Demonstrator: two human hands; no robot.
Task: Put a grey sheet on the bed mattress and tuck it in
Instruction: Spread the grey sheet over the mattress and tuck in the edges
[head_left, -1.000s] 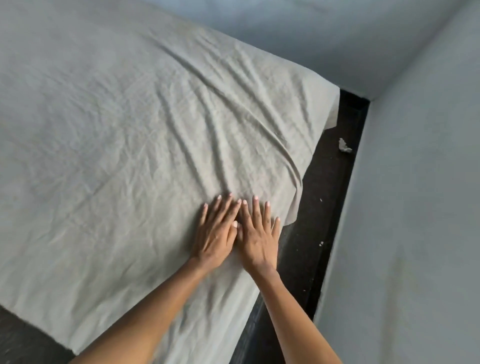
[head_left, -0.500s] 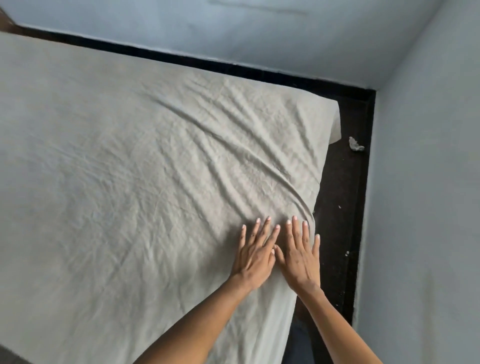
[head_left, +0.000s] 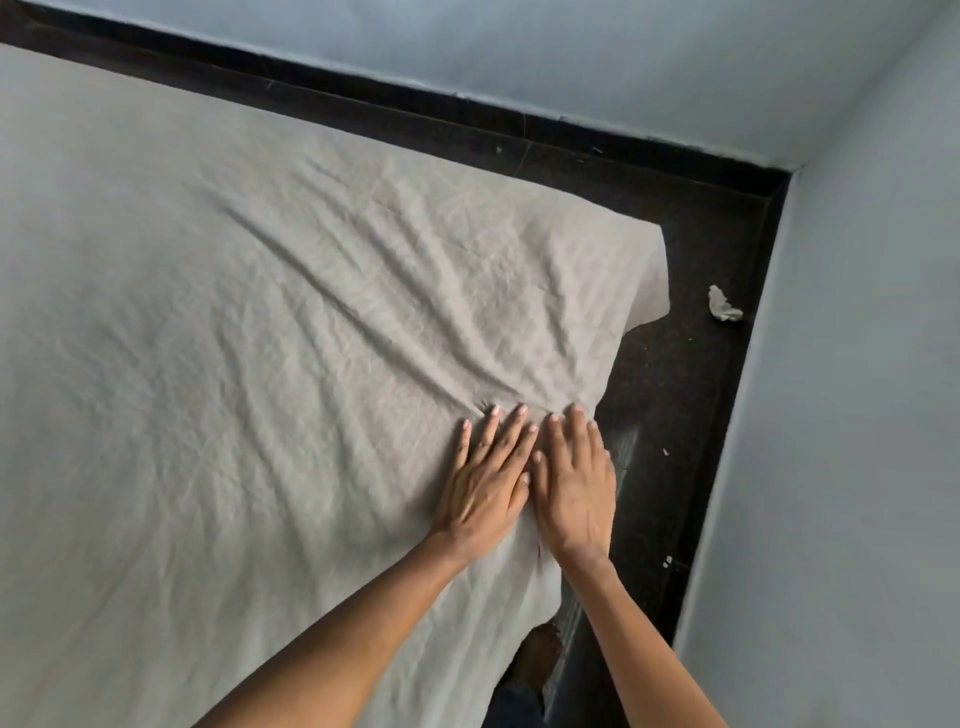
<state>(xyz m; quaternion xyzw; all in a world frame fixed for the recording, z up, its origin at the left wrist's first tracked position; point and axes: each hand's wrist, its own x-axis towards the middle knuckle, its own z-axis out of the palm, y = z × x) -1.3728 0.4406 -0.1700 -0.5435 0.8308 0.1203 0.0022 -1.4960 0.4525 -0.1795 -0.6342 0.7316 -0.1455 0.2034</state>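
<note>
Now both hands: left hand (head_left: 485, 480), right hand (head_left: 574, 491) flat on grey sheet (head_left: 260, 338).

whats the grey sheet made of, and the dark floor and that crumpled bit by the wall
Grey sheet: thin woven cloth, likely cotton or a blend, matt; it holds fine creases and soft folds. Dark floor: hard stone or tile, black and faintly speckled. Crumpled bit: pale, probably paper or tissue by its sharp crinkles; too small to be sure.
</note>
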